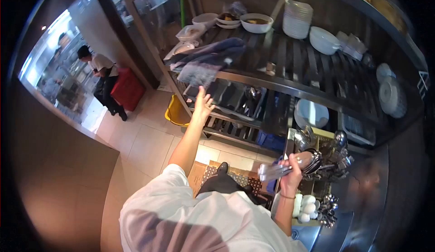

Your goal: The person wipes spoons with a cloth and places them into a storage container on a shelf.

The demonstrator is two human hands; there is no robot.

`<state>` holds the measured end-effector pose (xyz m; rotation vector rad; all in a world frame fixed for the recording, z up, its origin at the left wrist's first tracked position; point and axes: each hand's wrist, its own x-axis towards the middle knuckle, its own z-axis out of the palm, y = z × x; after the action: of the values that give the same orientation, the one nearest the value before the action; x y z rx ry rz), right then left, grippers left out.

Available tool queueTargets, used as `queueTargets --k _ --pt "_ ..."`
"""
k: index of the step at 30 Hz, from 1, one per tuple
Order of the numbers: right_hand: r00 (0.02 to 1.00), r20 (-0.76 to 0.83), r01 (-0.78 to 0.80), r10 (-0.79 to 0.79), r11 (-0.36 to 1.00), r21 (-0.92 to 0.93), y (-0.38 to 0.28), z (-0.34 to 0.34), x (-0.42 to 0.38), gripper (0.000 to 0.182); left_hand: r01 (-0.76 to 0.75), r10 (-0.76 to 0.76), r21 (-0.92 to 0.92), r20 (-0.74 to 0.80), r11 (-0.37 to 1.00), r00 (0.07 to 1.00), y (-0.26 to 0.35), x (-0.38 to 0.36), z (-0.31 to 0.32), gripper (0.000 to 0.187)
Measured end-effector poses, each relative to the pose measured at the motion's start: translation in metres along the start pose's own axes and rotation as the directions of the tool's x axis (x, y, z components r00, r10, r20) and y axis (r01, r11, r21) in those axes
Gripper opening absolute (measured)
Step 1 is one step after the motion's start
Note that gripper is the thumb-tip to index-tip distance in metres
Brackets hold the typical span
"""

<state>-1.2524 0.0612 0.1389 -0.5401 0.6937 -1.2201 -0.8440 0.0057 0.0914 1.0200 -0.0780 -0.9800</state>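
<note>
My left hand [204, 105] reaches forward with its fingers spread, just below a grey cloth [199, 74] that hangs blurred over the shelf's front edge. A darker cloth [222, 49] lies behind it on the slatted shelf [253, 55]. In my right hand [292, 176] is a bundle of metal spoons [311, 161], fingers wrapped round the handles, which point left while the rounded bowls fan out to the right. Close beyond that hand, ladles and other metal utensils [340, 138] stand crowded together. White spoons [308, 206] lie grouped near my right wrist.
White bowls [256, 23] and a tall stack of dishes [297, 19] stand on the upper shelf. Below are a cutlery tray [226, 93] and a round white plate [311, 113]. At far left a person [102, 68] sits on a red box [129, 89]. Cardboard [198, 175] lies underfoot.
</note>
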Motion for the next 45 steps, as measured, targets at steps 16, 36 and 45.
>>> queueTargets --k 16,36,45 --pt "0.850 0.518 0.097 0.095 0.939 -0.331 0.062 0.096 -0.026 0.018 -0.623 0.376 0.284 0.594 0.729 0.711 0.209 -0.234 -0.064 0.024" --pt "0.115 0.862 -0.016 0.494 0.869 -0.495 0.263 0.327 -0.176 0.035 -0.164 0.163 -0.060 -0.023 0.985 0.986 0.146 -0.385 -0.322 0.030" --pt "0.222 0.780 -0.059 0.586 0.806 -0.589 0.296 0.375 -0.218 0.047 -0.392 0.380 0.092 0.127 0.915 0.916 0.162 -0.420 -0.341 0.025"
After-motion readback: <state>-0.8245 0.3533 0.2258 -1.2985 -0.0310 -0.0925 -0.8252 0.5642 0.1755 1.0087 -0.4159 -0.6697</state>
